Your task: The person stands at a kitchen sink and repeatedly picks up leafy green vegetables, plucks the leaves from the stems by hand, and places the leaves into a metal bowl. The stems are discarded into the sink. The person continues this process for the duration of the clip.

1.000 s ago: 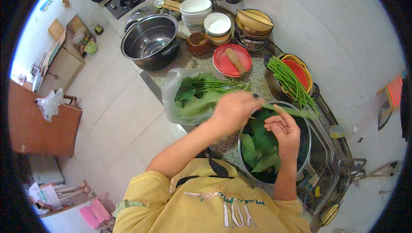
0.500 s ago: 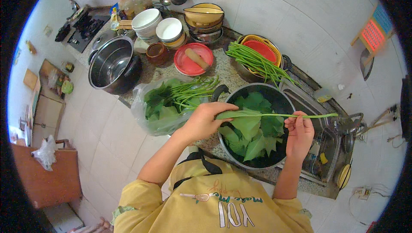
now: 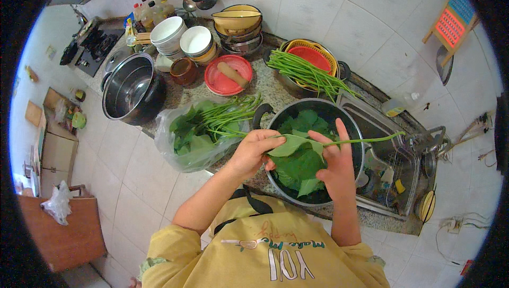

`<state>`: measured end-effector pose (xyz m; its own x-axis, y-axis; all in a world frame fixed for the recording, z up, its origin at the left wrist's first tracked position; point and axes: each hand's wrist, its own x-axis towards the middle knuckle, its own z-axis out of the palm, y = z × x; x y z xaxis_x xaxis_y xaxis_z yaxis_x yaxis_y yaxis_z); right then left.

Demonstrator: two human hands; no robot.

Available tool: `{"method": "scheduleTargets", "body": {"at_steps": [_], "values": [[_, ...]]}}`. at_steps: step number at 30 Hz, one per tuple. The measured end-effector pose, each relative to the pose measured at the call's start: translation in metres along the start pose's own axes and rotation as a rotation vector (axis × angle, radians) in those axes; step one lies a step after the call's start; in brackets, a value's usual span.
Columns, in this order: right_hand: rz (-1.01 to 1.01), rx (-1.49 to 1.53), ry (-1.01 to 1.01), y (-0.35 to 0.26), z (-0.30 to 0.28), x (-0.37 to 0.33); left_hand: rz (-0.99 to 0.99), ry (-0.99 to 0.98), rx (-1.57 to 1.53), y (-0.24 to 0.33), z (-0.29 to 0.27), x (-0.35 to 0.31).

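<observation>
My left hand (image 3: 253,153) is closed on the tip side of a large green leaf (image 3: 291,144), holding it above a dark pot. From the leaf a long, thin green stalk (image 3: 379,138) runs right, toward the sink. My right hand (image 3: 339,169) is at the leaf's base, its fingers spread and the stalk crossing behind or between them. Below both hands, loose green leaves (image 3: 299,174) lie in the dark two-handled pot (image 3: 356,123). Left of it, a clear plastic bag (image 3: 167,153) holds leafy greens with stalks (image 3: 225,116).
Stripped green stalks (image 3: 307,71) lie across a yellow basket with a red dish, behind the pot. A metal sink (image 3: 411,182) is at right. At left stand an empty dark pot (image 3: 108,94), a brown jar (image 3: 183,71), white bowls (image 3: 167,32) and a red plate (image 3: 212,80) bearing a wooden pestle.
My right hand has moved left along the stalk to the leaf's base, and its fingers have opened out. My left hand still grips the leaf. The whole view has shifted slightly.
</observation>
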<state>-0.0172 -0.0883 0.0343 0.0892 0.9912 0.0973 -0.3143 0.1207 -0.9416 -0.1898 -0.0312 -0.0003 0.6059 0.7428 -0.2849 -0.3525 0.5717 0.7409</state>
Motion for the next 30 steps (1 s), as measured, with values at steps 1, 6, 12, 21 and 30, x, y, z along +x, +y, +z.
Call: {"method": "scheduleTargets", "body": {"at_steps": [1, 6, 12, 21, 30], "values": [[-0.067, -0.018, -0.054, 0.001, 0.002, -0.002, 0.001, -0.012, -0.013, -0.001, 0.001, 0.001], [0.006, -0.137, 0.18, 0.014, -0.018, -0.005, 0.027, -0.055, 0.296, -0.009, -0.004, 0.0], [0.019, -0.293, 0.388, 0.019, -0.025, -0.007, 0.532, -0.068, 0.584, -0.005, 0.009, -0.009], [0.041, -0.095, 0.341, 0.011, -0.024, -0.008, 0.328, 0.232, 0.423, 0.004, 0.019, -0.005], [-0.004, -0.037, 0.309, 0.003, -0.027, -0.006, 0.109, -0.046, -0.039, 0.013, 0.016, -0.008]]}}
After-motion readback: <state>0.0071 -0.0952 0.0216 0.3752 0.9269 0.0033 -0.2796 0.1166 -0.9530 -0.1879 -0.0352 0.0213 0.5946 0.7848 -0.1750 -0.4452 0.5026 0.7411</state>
